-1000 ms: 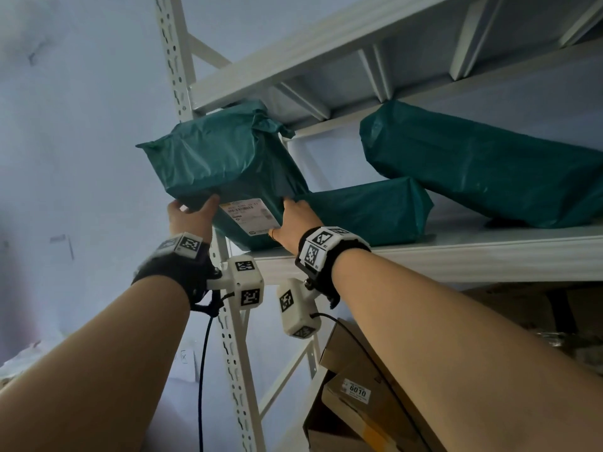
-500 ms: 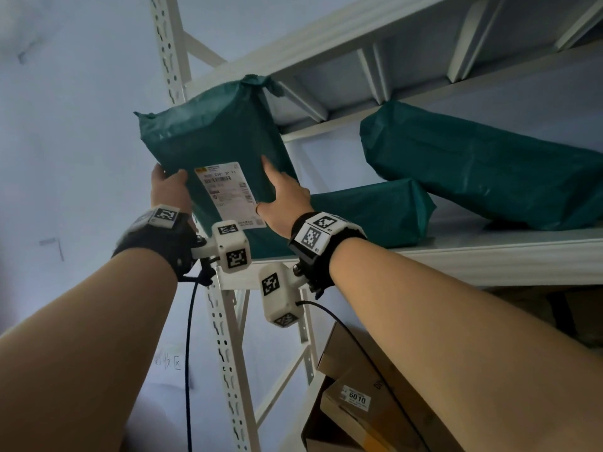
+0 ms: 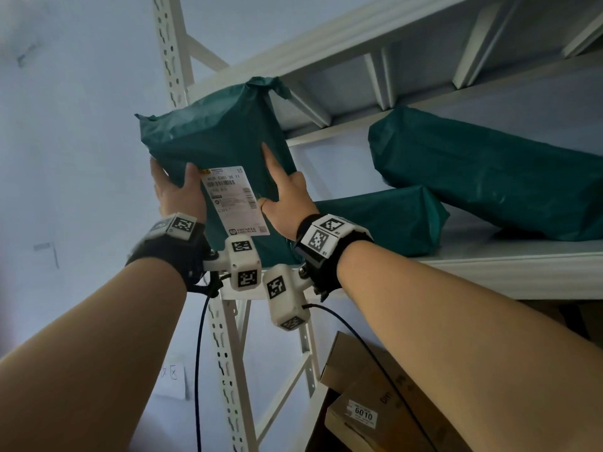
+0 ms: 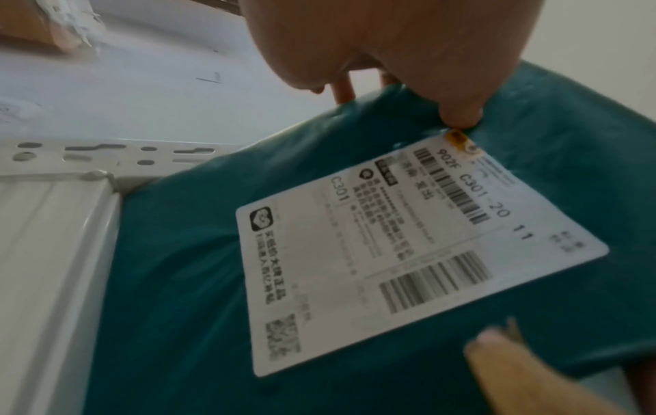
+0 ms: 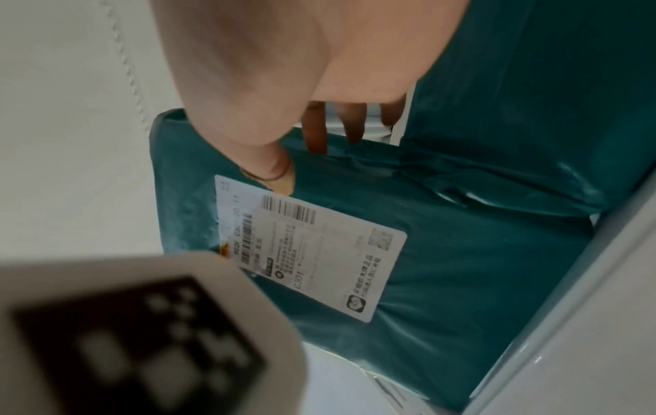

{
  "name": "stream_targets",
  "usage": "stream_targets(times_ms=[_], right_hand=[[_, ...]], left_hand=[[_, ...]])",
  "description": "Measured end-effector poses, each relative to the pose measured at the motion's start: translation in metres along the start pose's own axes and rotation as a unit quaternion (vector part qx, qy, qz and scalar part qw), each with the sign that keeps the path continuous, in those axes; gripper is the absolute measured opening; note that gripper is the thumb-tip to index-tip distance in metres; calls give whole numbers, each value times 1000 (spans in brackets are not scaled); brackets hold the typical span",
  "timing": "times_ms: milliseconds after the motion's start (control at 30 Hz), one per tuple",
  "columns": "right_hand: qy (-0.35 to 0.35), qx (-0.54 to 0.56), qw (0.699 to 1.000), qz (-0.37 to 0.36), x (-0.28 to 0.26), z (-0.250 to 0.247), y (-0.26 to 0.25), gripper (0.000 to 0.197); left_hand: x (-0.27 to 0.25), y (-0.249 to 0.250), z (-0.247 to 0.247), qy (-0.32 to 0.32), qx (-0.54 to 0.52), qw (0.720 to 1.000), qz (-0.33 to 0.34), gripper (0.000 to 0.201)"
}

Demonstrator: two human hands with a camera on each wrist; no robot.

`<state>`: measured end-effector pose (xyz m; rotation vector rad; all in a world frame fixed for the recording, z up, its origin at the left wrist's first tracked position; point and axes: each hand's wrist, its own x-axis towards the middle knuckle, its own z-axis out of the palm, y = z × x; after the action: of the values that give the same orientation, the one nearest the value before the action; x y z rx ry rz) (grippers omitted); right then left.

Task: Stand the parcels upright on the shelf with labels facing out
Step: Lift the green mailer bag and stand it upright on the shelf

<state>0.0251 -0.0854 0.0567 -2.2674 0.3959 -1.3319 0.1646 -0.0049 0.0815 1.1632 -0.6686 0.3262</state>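
A green plastic-wrapped parcel [image 3: 222,138] stands nearly upright at the left end of the white shelf [image 3: 489,265]. Its white label [image 3: 233,200] faces out toward me. My left hand [image 3: 177,187] grips its left edge, thumb on the front beside the label. My right hand [image 3: 284,197] holds the right edge, thumb by the label and index finger straight up along the front. The left wrist view shows the label [image 4: 408,252] close up on the parcel [image 4: 177,266]. In the right wrist view my fingers [image 5: 316,132] reach past the parcel [image 5: 461,266].
A second green parcel [image 3: 385,220] lies flat just right of the held one, and a third [image 3: 489,171] leans across it. The upper shelf [image 3: 326,37] sits close above the parcel's top. A slotted post [image 3: 169,50] stands left; cardboard boxes [image 3: 375,402] sit below.
The parcel has swung from tilted to nearly upright, turning its label outward. Both hands have slid up along its sides.
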Motion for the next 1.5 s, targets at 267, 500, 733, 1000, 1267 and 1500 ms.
stream_targets(times_ms=[267,500,733,1000,1267,1500], right_hand=[[-27,-16,995,98,9,3,16,75],[-91,-110,984,106,7,8,22,77],[-80,-45,990,103,-1,17,34,84],[-106,31,989,102,-1,8,36,96],[-33,15,997,65,-15,13,30,90],[-8,32,997,68,-21,8,21,88]], left_hand=[[-15,-35,1,-91,1,986,-138,81],[-13,-46,-4,-119,52,974,-187,108],[-16,-33,1,-84,78,981,-156,79],[-28,-34,-5,-52,35,990,-124,80],[-52,-43,-13,-43,-81,984,-155,74],[-61,-31,-13,-56,-169,976,-125,48]])
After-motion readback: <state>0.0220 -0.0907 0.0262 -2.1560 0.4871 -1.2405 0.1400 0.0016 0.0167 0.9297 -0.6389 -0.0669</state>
